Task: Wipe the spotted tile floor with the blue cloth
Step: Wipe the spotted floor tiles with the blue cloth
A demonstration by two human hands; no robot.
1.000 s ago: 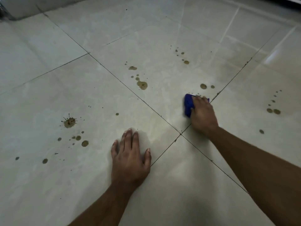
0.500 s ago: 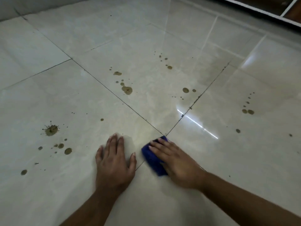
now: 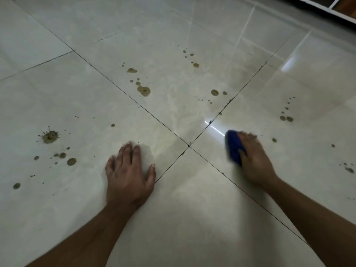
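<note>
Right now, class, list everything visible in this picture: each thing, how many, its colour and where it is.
Tile floor: large pale glossy tiles, dark grout lines crossing near the centre.
Stains: many, brown, in clusters on the left, centre and right tiles.
Blue cloth: one, on the right tile.
White frame: one, top right corner.
Left hand: flat on the floor, fingers straight.
Right hand: on the cloth, blurred.

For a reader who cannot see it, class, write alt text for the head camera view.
A person's right hand presses a folded blue cloth onto a glossy pale tile floor, while the left hand rests flat on a neighbouring tile. Brown splatter spots dot the tiles around both hands.
</note>
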